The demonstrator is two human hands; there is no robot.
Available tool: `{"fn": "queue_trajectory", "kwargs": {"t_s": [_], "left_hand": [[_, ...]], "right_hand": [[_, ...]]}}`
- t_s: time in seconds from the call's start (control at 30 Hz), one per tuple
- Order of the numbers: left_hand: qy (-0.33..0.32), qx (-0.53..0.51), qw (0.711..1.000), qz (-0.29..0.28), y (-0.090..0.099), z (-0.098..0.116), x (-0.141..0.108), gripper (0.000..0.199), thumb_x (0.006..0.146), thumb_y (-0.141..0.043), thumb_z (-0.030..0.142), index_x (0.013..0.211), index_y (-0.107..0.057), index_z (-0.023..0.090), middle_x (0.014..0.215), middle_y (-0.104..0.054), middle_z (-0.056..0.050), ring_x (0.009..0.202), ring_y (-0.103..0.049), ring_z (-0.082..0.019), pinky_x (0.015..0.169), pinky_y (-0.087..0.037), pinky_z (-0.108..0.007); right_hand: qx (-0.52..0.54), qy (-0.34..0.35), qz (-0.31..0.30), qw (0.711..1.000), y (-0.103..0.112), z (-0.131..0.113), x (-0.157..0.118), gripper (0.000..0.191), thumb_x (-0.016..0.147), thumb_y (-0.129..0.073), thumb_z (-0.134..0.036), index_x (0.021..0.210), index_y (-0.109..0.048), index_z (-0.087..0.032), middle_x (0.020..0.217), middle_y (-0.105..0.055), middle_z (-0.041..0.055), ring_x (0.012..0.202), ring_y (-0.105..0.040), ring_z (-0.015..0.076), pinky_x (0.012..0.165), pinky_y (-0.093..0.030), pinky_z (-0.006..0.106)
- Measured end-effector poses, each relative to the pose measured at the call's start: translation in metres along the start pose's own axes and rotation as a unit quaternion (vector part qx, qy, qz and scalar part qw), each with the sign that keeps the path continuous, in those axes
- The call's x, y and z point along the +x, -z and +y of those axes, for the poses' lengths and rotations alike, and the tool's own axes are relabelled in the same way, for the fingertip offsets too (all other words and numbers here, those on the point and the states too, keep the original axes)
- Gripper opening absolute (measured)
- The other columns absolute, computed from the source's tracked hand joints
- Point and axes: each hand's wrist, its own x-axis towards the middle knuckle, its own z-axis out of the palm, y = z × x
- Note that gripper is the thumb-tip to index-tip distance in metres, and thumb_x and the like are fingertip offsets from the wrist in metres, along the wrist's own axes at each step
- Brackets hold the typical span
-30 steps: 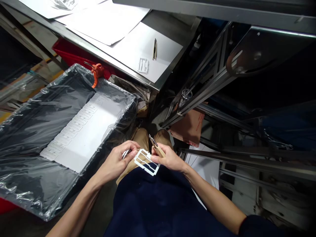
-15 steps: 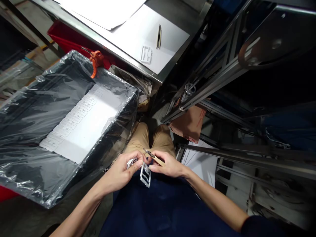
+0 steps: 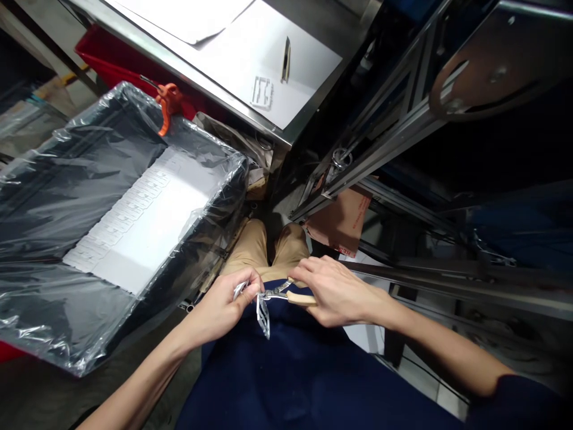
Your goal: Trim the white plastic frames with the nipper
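Above my lap, my left hand (image 3: 235, 303) is closed on white plastic frames; one frame (image 3: 263, 318) hangs below the fingertips, edge partly toward me, and part of another shows behind the thumb. My right hand (image 3: 338, 292) grips nippers (image 3: 302, 298) with cream handles, which are spread apart. Their metal jaws point left and reach the top of the hanging frame beside my left fingertips. Whether the jaws are closed on the plastic I cannot tell.
A bin lined with clear plastic (image 3: 215, 224) stands to the left, with rows of white frames (image 3: 129, 209) on a white sheet. An orange clamp (image 3: 169, 107) sits on its rim. The bench (image 3: 308, 65) holds a cutter (image 3: 285, 60) and another frame (image 3: 262, 92). Metal framework (image 3: 385, 149) rises at right.
My right hand has turned the nippers and moved right; their jaws now meet the frame, with handles spread. The hanging frame has turned more edge-on. The view has shifted slightly.
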Motion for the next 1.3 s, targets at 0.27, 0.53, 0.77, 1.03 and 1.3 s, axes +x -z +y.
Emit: {"fn": "queue_trajectory", "kwargs": {"t_s": [0.27, 0.53, 0.77, 1.03, 1.3], "left_hand": [[-0.001, 0.024, 1.0, -0.005, -0.001, 0.003, 0.001, 0.028, 0.09, -0.037, 0.039, 0.075, -0.049, 0.019, 0.071, -0.051, 0.0, 0.068, -0.047, -0.016, 0.064, -0.035, -0.028], [0.003, 0.032, 0.999, -0.01, -0.005, 0.005, 0.003, 0.024, 0.09, -0.038, 0.033, 0.071, -0.044, 0.02, 0.066, -0.044, 0.003, 0.063, -0.041, -0.014, 0.059, -0.032, -0.026], [0.018, 0.009, 1.0, -0.011, -0.007, 0.003, 0.002, 0.025, 0.089, -0.039, 0.036, 0.072, -0.045, 0.019, 0.066, -0.044, 0.003, 0.063, -0.04, -0.014, 0.059, -0.031, -0.027], [0.061, -0.139, 0.988, 0.028, -0.014, -0.018, 0.005, 0.023, 0.087, -0.047, 0.041, 0.081, -0.052, 0.019, 0.074, -0.055, 0.001, 0.069, -0.048, -0.014, 0.064, -0.037, -0.026], [0.103, -0.164, 0.981, -0.002, -0.031, -0.03, 0.01, 0.022, 0.083, -0.054, 0.038, 0.081, -0.056, 0.017, 0.08, -0.06, -0.002, 0.072, -0.051, -0.015, 0.065, -0.036, -0.025]], "right_hand": [[-0.074, 0.021, -0.02, 0.997, 0.023, -0.007, 0.002, 0.021, 0.073, -0.053, -0.027, 0.091, -0.054, -0.018, 0.081, -0.054, 0.0057, 0.073, -0.049, 0.0188, 0.066, -0.032, 0.032], [-0.12, 0.063, -0.053, 0.989, 0.043, -0.011, 0.01, 0.014, 0.064, -0.058, -0.022, 0.077, -0.059, -0.016, 0.072, -0.058, 0.0069, 0.061, -0.052, 0.0175, 0.055, -0.029, 0.03], [-0.062, 0.037, -0.09, 0.993, 0.05, -0.011, 0.023, 0.004, 0.059, -0.061, -0.014, 0.059, -0.058, -0.017, 0.047, -0.048, 0.0016, 0.044, -0.045, 0.0142, 0.05, -0.023, 0.028], [0.005, -0.092, -0.11, 0.99, 0.026, 0.021, 0.011, 0.022, 0.076, -0.05, -0.04, 0.067, -0.055, -0.02, 0.055, -0.055, 0.0024, 0.048, -0.048, 0.0144, 0.044, -0.024, 0.024], [0.145, -0.202, 0.037, 0.968, -0.009, 0.028, 0.002, 0.033, 0.078, -0.049, -0.053, 0.078, -0.049, -0.02, 0.064, -0.055, -0.0007, 0.056, -0.048, 0.0127, 0.05, -0.029, 0.023]]}}
